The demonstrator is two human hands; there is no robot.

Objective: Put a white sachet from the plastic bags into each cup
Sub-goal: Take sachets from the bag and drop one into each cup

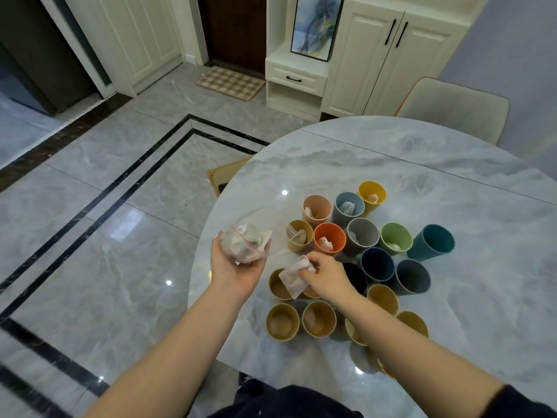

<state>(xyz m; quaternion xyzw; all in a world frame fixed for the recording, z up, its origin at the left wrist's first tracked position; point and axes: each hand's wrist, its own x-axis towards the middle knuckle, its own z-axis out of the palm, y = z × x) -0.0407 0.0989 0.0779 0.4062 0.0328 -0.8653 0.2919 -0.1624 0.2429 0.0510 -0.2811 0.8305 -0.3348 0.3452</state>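
Observation:
My left hand (233, 267) cradles a clear plastic bag (245, 242) with a red zip line, holding several white sachets, at the table's left edge. My right hand (327, 277) pinches one white sachet (294, 279) just above a tan cup (277, 286). Several coloured cups cluster on the table: the orange cup (329, 238), pink cup (316, 208), blue-grey cup (349, 206) and yellow cup (372, 194) each show a sachet inside. The teal cup (434, 242) and navy cup (377, 263) look empty. My right forearm hides some near cups.
The round marble table (422, 164) has bare surface beyond and right of the cups. A padded chair (455, 107) stands at the far side. White cabinets (376, 55) line the wall. Glossy tiled floor (105, 221) lies to the left.

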